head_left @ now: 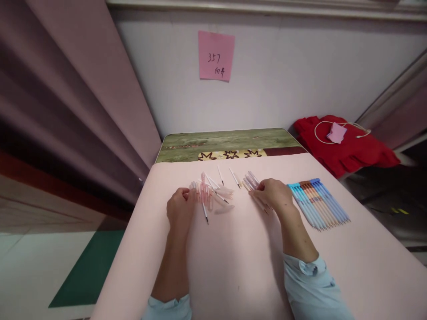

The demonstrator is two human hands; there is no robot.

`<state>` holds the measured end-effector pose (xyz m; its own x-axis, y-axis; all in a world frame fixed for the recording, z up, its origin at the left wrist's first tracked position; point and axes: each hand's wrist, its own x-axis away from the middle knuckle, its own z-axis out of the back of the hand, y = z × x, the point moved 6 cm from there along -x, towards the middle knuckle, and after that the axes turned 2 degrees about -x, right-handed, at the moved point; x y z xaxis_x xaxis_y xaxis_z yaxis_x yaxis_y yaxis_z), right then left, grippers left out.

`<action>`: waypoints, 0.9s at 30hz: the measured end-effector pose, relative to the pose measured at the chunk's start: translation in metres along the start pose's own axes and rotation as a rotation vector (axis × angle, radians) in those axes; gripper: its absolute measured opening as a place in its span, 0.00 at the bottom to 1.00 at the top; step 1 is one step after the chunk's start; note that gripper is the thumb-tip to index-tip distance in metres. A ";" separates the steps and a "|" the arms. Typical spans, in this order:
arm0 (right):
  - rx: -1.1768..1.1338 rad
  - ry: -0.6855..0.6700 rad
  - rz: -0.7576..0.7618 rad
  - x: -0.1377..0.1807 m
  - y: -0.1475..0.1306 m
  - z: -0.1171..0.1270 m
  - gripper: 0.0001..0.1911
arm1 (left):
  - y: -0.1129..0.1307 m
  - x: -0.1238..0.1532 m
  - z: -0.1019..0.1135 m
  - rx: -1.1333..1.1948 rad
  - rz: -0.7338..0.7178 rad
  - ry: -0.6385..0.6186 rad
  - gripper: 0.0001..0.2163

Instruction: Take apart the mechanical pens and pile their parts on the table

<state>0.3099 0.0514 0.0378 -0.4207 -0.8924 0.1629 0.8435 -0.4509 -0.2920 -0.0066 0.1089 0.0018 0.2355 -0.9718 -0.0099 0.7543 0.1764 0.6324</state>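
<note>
Pale-blue cloth sleeve (315, 284) lies nearest | straight row of slim blue-and-brown pens (317, 202) looks done | left of row: loose white refills (204, 212), translucent pink plastic barrels (204, 189) look unsorted, left hand (178, 205) curled at barrels | nearer row: right hand (276, 193) narrow at slender pale-pink sticks (247, 183) | both grips unclear

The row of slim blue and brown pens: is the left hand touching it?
Apart: the head view shows pale-pink tabletop and the right hand between the left hand and that row of pens.
</note>
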 end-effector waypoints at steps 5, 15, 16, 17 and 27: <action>0.094 -0.025 0.006 0.005 -0.011 -0.004 0.11 | 0.000 0.000 0.004 0.005 0.016 0.012 0.12; 0.095 -0.013 -0.006 0.010 -0.013 0.003 0.08 | 0.006 0.002 0.013 0.113 0.006 0.115 0.13; 0.051 0.029 0.015 0.011 -0.015 0.008 0.08 | 0.008 0.003 0.014 0.192 0.005 0.134 0.12; -0.019 0.061 0.053 0.013 -0.020 0.012 0.08 | 0.011 0.005 0.013 0.304 0.003 0.134 0.12; -1.229 -0.627 0.405 0.054 -0.106 -0.025 0.19 | 0.066 0.040 -0.025 1.200 -0.012 -0.542 0.17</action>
<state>0.1898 0.0507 0.0537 0.2607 -0.9521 0.1598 -0.0862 -0.1878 -0.9784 0.0686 0.0854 0.0238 -0.2535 -0.9608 0.1121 -0.3207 0.1928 0.9273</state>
